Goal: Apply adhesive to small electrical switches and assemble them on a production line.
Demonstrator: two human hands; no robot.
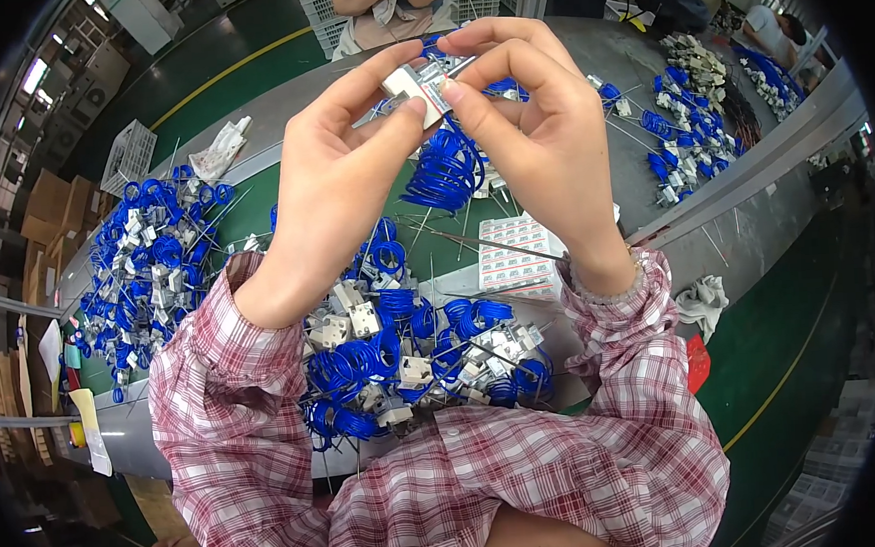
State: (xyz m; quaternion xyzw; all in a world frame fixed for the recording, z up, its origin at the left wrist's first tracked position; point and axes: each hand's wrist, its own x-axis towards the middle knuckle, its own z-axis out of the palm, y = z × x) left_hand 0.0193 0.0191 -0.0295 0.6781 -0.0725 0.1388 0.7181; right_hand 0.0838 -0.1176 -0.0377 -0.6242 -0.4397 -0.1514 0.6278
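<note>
Both my hands are raised over the table around one thermostat (418, 86), a small white and metal box with a printed label on its face. Its blue coiled tube (444, 178) hangs below it. My left hand (326, 170) grips the box's left side between thumb and fingers. The fingers of my right hand (551, 126) are closed on its right side, the thumb pressing near the label. Under my right wrist lies a stack of white label sheets (516, 254) with red print. Between my forearms a heap of similar thermostats with blue coils (392, 351) spreads toward me.
More blue-coiled thermostats (156, 261) are heaped at the left, and another group (680, 138) lies at the far right. A white rag (702, 304) rests by the right edge. Across the table sits a person (381, 1). A metal rail (733, 190) crosses the right side.
</note>
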